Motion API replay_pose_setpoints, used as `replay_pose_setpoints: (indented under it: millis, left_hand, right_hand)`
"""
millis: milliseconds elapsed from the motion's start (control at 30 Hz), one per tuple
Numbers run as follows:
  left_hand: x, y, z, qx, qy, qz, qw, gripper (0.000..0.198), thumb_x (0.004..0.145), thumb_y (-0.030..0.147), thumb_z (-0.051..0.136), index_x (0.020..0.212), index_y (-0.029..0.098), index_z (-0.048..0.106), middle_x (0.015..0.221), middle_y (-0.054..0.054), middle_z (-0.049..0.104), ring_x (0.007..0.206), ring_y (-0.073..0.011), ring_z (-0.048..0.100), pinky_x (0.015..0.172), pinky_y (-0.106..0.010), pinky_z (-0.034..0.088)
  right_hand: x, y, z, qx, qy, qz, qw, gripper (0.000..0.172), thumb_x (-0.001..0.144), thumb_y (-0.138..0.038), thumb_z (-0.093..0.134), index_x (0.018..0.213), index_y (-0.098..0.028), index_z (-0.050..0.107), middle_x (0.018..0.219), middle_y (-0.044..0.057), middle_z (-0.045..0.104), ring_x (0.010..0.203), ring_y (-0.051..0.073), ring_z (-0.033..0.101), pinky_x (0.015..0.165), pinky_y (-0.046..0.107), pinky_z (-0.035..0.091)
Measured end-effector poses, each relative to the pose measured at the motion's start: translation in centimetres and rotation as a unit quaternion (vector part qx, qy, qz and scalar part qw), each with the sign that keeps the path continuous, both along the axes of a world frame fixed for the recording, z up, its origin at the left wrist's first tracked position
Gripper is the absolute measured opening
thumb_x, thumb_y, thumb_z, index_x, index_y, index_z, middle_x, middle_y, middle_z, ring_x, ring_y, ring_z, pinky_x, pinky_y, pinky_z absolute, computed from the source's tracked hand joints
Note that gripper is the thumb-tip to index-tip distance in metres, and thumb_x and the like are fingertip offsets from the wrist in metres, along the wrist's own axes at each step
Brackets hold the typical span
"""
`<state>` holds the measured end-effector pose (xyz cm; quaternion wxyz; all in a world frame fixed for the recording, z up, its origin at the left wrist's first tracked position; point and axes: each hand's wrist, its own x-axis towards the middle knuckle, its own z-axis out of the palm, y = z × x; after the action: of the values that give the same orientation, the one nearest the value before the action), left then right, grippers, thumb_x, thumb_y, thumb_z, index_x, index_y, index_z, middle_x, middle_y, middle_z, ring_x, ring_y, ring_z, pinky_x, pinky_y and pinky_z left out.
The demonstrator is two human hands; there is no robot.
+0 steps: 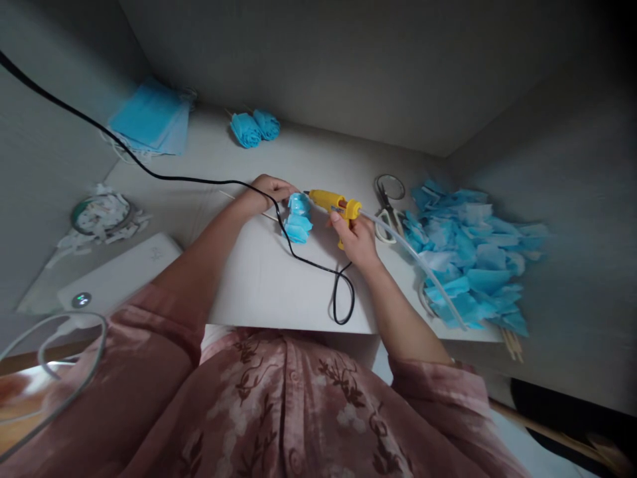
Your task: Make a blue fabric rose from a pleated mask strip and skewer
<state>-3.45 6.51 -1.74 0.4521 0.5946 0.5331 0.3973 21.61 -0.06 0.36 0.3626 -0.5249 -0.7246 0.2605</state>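
Note:
My right hand (358, 238) is wrapped round the handle of a yellow glue gun (328, 199). Its nozzle points left and meets, or nearly meets, the top of a crinkled light-blue fabric piece (298, 229). A long whitish glue stick (415, 255) trails from the gun's rear. At the upper left edge of the fabric my left hand (271, 188) is closed, with thumb and fingers pinching it. A thin wooden stick (270, 217) shows beside the fabric, below that hand; whether they are joined I cannot tell. The gun's black cord (318, 267) crosses over my left wrist.
Two rolled blue fabric roses (245, 130) lie at the back. Blue face masks (149, 119) are stacked back left, above white scraps (102, 212) and a white power bank (122, 269). Scissors (387, 209) and a tape roll (391, 187) lie right, beside heaped blue fabric pieces (478, 252).

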Motion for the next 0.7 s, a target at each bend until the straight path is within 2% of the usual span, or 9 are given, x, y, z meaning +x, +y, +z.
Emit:
replay_pose_setpoints:
  millis: [400, 700]
  left_hand:
    - [-0.09, -0.07, 0.17, 0.003, 0.009, -0.005, 1.0, 0.021, 0.079, 0.027, 0.067, 0.083, 0.012, 0.081, 0.065, -0.001, 0.069, 0.063, -0.0117, 0.058, 0.063, -0.022, 0.044]
    - [-0.13, -0.35, 0.52, -0.006, -0.003, -0.023, 1.0, 0.021, 0.082, 0.024, 0.065, 0.086, 0.011, 0.081, 0.069, -0.003, 0.069, 0.066, -0.0127, 0.06, 0.069, -0.024, 0.047]
  right_hand:
    - [-0.22, -0.09, 0.07, -0.006, -0.011, 0.021, 1.0, 0.068, 0.092, -0.08, 0.043, 0.081, -0.022, 0.075, 0.08, 0.008, 0.078, 0.081, 0.025, 0.073, 0.075, 0.036, 0.055]
    - [-0.42, -0.06, -0.19, -0.002, -0.028, 0.021, 0.999, 0.072, 0.092, -0.082, 0.039, 0.084, -0.022, 0.077, 0.076, 0.007, 0.075, 0.076, 0.024, 0.071, 0.075, 0.035, 0.053]
